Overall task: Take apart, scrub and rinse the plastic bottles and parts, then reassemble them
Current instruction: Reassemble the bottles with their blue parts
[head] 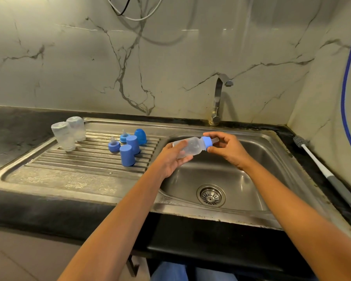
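Bottle (pixel 190 148) — held sideways over the sink (pixel 251 179); left hand (pixel 173 157) wraps its body to steady it, right hand (pixel 227 148) pinches the blue collar (pixel 207 143), likely to twist it. Two bottles (pixel 69 133) upturned on the drainboard (pixel 69 171) — presumably draining.

Stainless steel sink basin (pixel 241 175) set in the dark stone counter (pixel 12 138), with the ribbed steel drainboard (pixel 79 165) to its left. On the drainboard, far left: 2 upturned clear plastic bottles (pixel 63 135), side by side. To their right: a cluster of 3 blue plastic caps (pixel 127 155) and 2 blue teat collars (pixel 114 146). Behind the basin, at the wall: chrome tap (pixel 218 98). On the counter right of the basin: white-handled bottle brush (pixel 322 165). Above the basin: blue-collared clear bottle (pixel 190 146), lying sideways, base in the left hand (pixel 170 159), collar end in the right hand (pixel 227 147).
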